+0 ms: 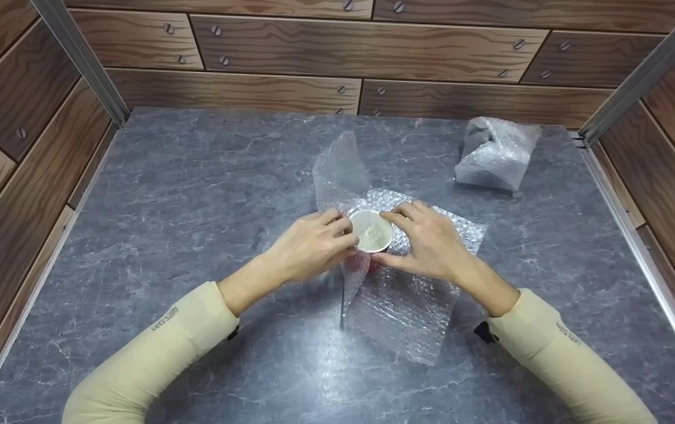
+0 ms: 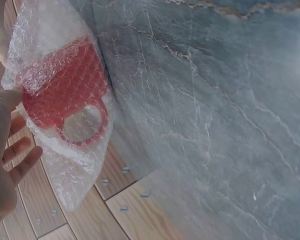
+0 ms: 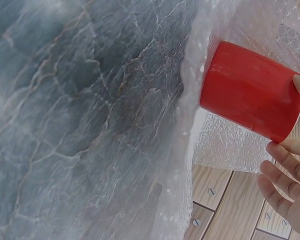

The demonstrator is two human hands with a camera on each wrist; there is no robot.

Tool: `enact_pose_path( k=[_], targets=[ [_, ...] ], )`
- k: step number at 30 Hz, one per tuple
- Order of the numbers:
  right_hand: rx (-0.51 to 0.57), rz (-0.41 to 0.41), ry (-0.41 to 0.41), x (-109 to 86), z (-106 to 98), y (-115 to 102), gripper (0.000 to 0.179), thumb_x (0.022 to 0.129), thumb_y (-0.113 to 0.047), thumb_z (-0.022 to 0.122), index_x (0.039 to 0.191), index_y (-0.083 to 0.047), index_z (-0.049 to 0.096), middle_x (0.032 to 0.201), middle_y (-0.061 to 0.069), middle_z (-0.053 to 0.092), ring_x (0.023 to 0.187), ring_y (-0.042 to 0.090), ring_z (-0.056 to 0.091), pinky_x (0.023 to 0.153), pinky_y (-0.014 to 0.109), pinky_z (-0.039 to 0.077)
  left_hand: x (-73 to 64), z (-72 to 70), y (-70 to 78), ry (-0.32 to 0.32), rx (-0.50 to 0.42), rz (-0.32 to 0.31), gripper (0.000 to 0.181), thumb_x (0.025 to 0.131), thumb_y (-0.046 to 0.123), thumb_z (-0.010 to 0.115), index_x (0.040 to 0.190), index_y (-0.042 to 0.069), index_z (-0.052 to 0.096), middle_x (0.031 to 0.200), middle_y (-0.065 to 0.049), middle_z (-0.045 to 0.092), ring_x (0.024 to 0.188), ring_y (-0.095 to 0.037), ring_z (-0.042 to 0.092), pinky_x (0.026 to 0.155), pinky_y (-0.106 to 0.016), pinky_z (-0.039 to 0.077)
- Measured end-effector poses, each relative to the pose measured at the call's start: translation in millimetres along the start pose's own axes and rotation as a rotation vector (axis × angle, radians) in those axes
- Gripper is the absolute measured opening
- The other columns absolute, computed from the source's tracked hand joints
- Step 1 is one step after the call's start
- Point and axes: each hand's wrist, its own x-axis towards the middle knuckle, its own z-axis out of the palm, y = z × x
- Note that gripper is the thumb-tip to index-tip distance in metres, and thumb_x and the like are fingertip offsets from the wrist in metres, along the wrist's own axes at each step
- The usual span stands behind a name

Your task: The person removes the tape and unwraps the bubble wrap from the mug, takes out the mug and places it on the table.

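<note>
Two hands; one red mug

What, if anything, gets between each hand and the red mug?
Bubble wrap covers the handle side of the red mug, coming between it and the left hand there. Nothing visible stands between the right hand and the mug: it touches bare red surface near the rim.

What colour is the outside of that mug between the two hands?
Red; the right wrist view shows the mug's bare side best.
</note>
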Motion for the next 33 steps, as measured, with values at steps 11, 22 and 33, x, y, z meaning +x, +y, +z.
enact_pose_path(
  k=[11,22,33],
  targets=[
    [0.002,-0.003,-0.002,0.2,0.1,-0.2,0.077,0.082,-0.059,0.082,0.135,-0.006,0.068,0.118,0.014,0.071,0.102,0.030,0.064,0.078,0.039,0.060,-13.0,-9.5,-4.4,-0.014,0.016,0.007,0.018,0.097,0.032,0.073,0.108,0.019,0.069,0.107,0.001,0.074,0.099,-0.018,0.066,0.076,-0.027,0.060],
    [0.004,0.016,-0.010,-0.3,1.2,-0.8,0.077,0.082,-0.061,0.081,0.134,-0.006,0.069,0.119,0.013,0.071,0.103,0.028,0.064,0.079,0.041,0.061,-33.9,-10.5,-8.6,0.026,0.023,0.008,0.014,0.093,0.026,0.077,0.100,0.018,0.068,0.101,0.000,0.074,0.093,-0.020,0.065,0.074,-0.027,0.060],
    [0.017,0.007,0.021,-0.9,0.9,-0.2,0.077,0.080,-0.062,0.082,0.132,-0.006,0.070,0.117,0.014,0.072,0.101,0.029,0.066,0.079,0.042,0.062,-57.9,-8.1,-13.2,0.064,-0.012,-0.017,0.021,0.084,0.021,0.082,0.095,0.017,0.065,0.094,0.000,0.070,0.087,-0.020,0.062,0.070,-0.029,0.059]
  ],
)
